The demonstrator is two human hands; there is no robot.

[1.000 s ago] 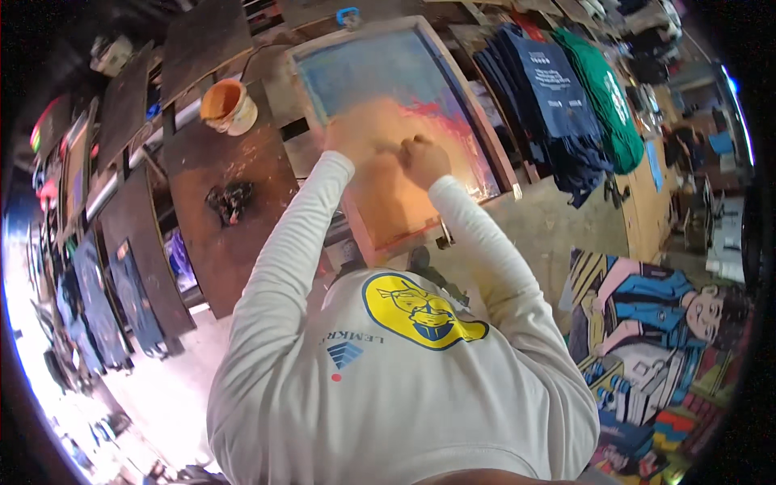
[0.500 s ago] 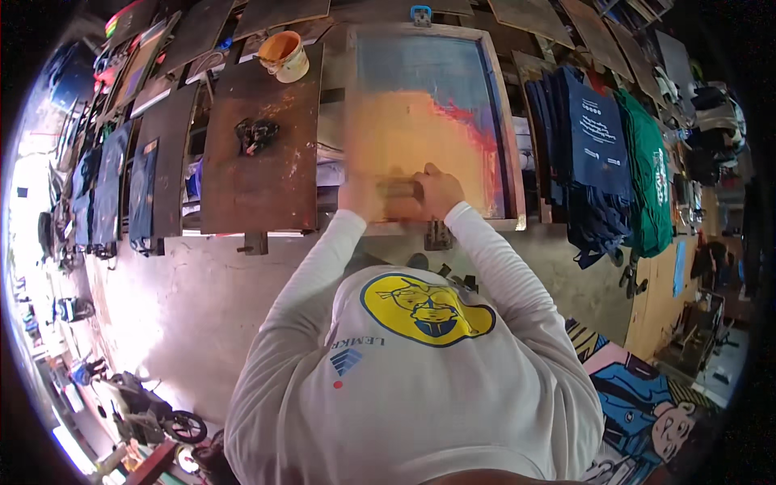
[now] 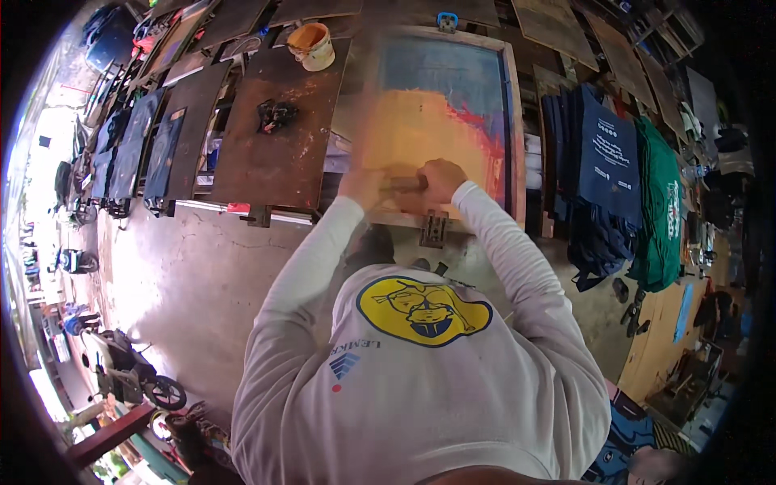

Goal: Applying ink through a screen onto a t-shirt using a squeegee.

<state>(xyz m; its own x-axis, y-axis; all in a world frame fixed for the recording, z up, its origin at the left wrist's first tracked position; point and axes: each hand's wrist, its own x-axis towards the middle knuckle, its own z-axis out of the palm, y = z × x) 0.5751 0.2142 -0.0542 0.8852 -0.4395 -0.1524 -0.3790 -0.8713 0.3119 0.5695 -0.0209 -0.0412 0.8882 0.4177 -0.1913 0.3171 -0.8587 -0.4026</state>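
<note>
Both of my hands are on a squeegee (image 3: 403, 183) near the close end of a screen-printing frame (image 3: 515, 113). My right hand (image 3: 442, 179) is closed around the squeegee's right side, its knuckles raised. At the left side my left hand (image 3: 363, 187) is closed on it too, though it looks faint and smeared. Under them the mesh carries a broad layer of orange-yellow ink (image 3: 412, 121), with red streaks along its right edge. Bare blue-grey mesh (image 3: 436, 65) shows at the far end. The squeegee's blade is hidden.
Left of the frame, a brown board (image 3: 275, 170) bears a dark crumpled cloth (image 3: 276, 115) and an ink-stained bucket (image 3: 319, 56). Folded navy bags (image 3: 602, 149) and green ones (image 3: 659, 202) hang at the right. A metal hinge (image 3: 434, 229) sits at the frame's near edge.
The view has turned a little, so the frame and boards appear shifted right. Both hands stay on the squeegee near the frame's close end.
</note>
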